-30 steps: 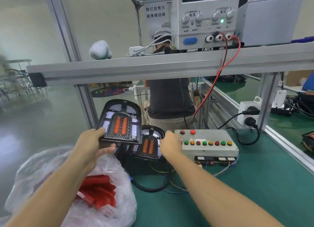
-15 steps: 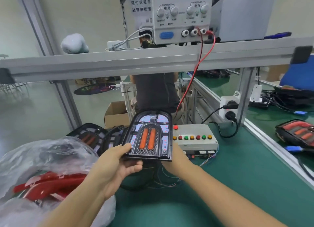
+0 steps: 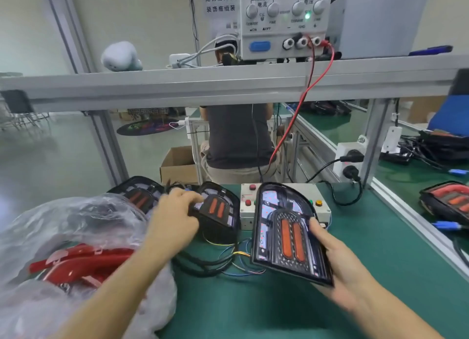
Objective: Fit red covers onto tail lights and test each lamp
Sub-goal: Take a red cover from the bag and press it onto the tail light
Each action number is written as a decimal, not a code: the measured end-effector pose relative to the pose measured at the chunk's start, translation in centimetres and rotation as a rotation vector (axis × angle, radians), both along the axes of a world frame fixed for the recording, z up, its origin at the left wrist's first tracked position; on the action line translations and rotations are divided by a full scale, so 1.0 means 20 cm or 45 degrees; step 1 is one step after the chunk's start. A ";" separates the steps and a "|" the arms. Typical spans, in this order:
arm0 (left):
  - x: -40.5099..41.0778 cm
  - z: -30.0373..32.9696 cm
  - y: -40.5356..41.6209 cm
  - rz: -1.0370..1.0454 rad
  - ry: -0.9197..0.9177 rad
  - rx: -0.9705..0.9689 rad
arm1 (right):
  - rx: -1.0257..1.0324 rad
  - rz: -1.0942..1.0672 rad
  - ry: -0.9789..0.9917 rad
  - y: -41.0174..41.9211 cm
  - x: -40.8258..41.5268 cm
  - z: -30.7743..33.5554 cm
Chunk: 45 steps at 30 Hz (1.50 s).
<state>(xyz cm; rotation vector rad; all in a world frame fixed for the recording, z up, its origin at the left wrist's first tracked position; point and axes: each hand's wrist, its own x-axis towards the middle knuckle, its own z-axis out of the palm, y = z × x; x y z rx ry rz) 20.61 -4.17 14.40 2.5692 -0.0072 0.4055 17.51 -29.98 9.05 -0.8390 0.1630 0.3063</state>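
Observation:
My right hand (image 3: 337, 267) holds a black tail light (image 3: 284, 229) with two orange strips, tilted up over the green mat; the thumb lies on its face and the fingers support it underneath. My left hand (image 3: 175, 216) reaches forward and grips the near edge of a second tail light (image 3: 218, 209) standing by the test box (image 3: 322, 211). A third tail light (image 3: 139, 194) stands further left. Red covers (image 3: 81, 262) lie in a clear plastic bag (image 3: 63, 224) at my lower left.
A power supply (image 3: 284, 21) sits on the aluminium shelf, with red and black leads running down. Loose wires (image 3: 228, 260) lie between the lamps. Another covered lamp (image 3: 449, 201) rests at the right. A person sits behind the bench. A socket block (image 3: 350, 158) hangs on the frame post.
The tail light passed from both hands to my right hand alone and moved right and lower. My left hand let go and reached to the second lamp.

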 end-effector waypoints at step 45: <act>-0.33 -0.06 0.17 -0.568 -0.632 1.058 | -0.487 -0.216 0.179 -0.50 -0.20 -0.06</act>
